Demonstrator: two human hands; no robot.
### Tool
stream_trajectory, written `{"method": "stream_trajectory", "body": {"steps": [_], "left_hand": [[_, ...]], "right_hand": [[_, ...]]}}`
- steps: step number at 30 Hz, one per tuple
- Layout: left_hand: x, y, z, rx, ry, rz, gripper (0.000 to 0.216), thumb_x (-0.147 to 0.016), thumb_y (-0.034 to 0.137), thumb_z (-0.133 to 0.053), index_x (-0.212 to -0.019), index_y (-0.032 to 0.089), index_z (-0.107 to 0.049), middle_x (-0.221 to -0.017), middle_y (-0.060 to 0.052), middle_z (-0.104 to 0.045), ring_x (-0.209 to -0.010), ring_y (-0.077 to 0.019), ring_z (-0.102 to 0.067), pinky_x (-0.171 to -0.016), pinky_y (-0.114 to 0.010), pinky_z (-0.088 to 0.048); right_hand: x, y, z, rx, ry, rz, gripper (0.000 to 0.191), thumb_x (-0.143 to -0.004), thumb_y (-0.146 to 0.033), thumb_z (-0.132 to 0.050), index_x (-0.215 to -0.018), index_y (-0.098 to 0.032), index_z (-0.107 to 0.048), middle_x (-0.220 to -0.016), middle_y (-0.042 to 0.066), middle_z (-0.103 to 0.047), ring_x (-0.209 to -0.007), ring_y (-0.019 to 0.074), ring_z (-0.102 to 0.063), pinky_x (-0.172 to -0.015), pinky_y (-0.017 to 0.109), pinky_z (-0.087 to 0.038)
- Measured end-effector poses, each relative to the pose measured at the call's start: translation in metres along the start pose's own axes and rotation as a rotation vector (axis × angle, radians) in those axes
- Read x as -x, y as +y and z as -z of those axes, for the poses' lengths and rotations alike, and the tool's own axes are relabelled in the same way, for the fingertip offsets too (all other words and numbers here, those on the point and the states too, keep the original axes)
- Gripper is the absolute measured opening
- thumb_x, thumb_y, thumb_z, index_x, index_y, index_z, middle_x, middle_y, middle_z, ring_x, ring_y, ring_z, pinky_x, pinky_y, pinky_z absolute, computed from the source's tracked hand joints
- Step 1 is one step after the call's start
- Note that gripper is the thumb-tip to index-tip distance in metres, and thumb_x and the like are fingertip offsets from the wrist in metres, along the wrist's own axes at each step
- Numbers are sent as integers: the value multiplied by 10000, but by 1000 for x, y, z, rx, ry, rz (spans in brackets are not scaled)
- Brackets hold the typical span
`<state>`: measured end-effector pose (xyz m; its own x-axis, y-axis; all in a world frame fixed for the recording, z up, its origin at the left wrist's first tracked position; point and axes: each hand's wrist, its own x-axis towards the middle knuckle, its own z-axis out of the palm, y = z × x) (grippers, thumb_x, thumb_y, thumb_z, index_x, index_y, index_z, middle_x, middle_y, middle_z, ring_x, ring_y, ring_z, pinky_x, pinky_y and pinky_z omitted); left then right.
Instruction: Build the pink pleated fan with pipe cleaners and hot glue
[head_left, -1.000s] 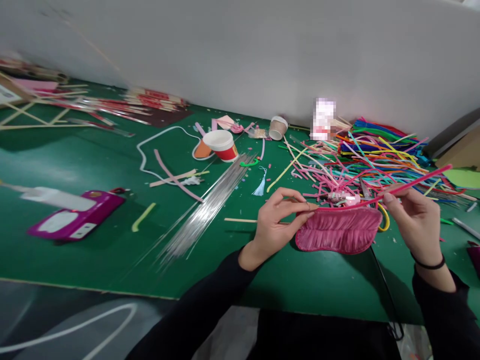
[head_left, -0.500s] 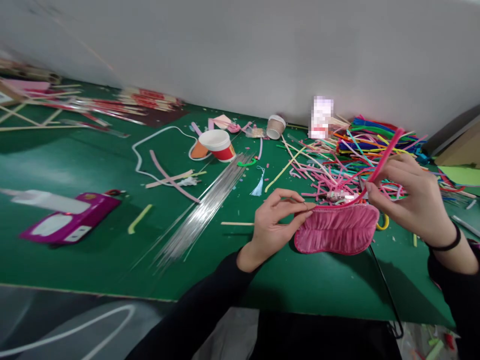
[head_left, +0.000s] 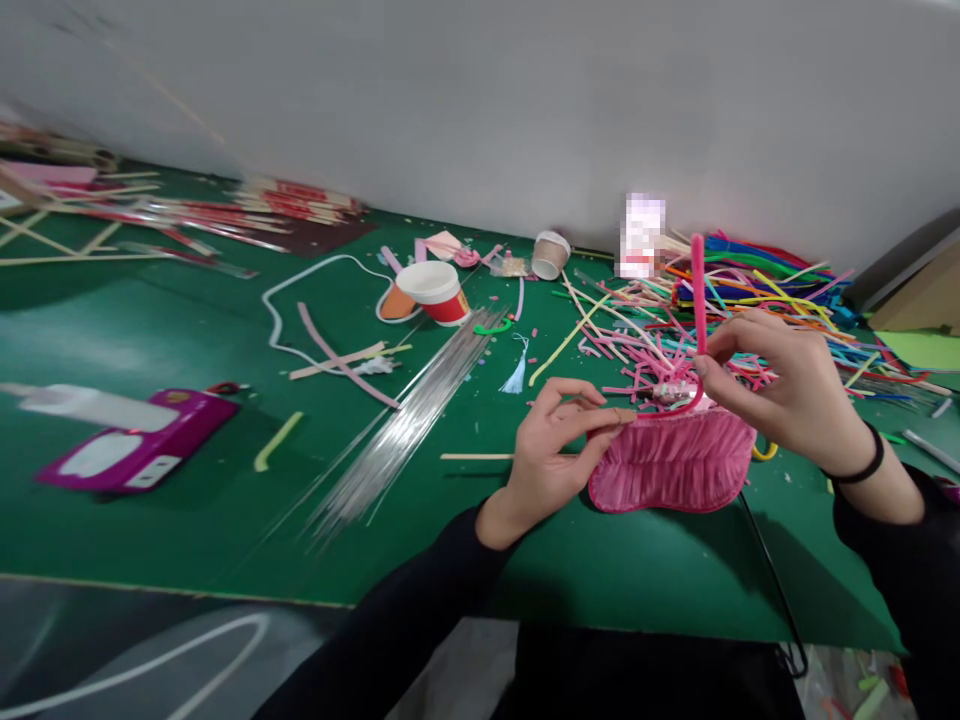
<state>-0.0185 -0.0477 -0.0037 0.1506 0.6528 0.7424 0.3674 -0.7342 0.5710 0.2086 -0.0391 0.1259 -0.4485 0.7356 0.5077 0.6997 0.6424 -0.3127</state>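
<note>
A ribbed pink panel (head_left: pixel 671 465) with a wavy lower edge and a darker pink rim is held just over the green table. My left hand (head_left: pixel 559 435) pinches its upper left corner, together with one end of a hot-pink pipe cleaner (head_left: pixel 699 290). From there the pipe cleaner runs along the panel's top edge, then bends upward. My right hand (head_left: pixel 776 375) is closed on it between thumb and forefinger at the bend, its free end standing nearly upright. Behind the panel lies a heap of cut pink pipe cleaner pieces (head_left: pixel 637 355).
Bundled coloured pipe cleaners (head_left: pixel 772 265) lie at the back right. Thin metal wires (head_left: pixel 405 430) spread left of my hands, near a paper cup (head_left: pixel 442 295) and blue tassel (head_left: pixel 516 370). A purple device with a white glue gun (head_left: pixel 142 440) lies far left. Yellow-handled scissors (head_left: pixel 766 450) show partly behind the panel.
My right hand has moved left and slightly down along the panel's top. The pipe cleaner, slanting right before, is now bent nearly upright. My left hand keeps its pinch at the corner.
</note>
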Motion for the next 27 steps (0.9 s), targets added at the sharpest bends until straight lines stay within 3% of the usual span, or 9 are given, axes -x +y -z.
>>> {"method": "stream_trajectory", "body": {"steps": [27], "left_hand": [[-3, 5, 0, 63, -6, 22, 187, -851, 92, -712, -974, 221, -768, -966, -27, -603, -874, -128, -650, -753, -261, -601]], "right_hand": [[0, 6, -7, -19, -12, 37, 148, -931, -262, -609, -789, -222, -622, -732, 20, -696, -726, 181, -624, -696, 329, -476]]}}
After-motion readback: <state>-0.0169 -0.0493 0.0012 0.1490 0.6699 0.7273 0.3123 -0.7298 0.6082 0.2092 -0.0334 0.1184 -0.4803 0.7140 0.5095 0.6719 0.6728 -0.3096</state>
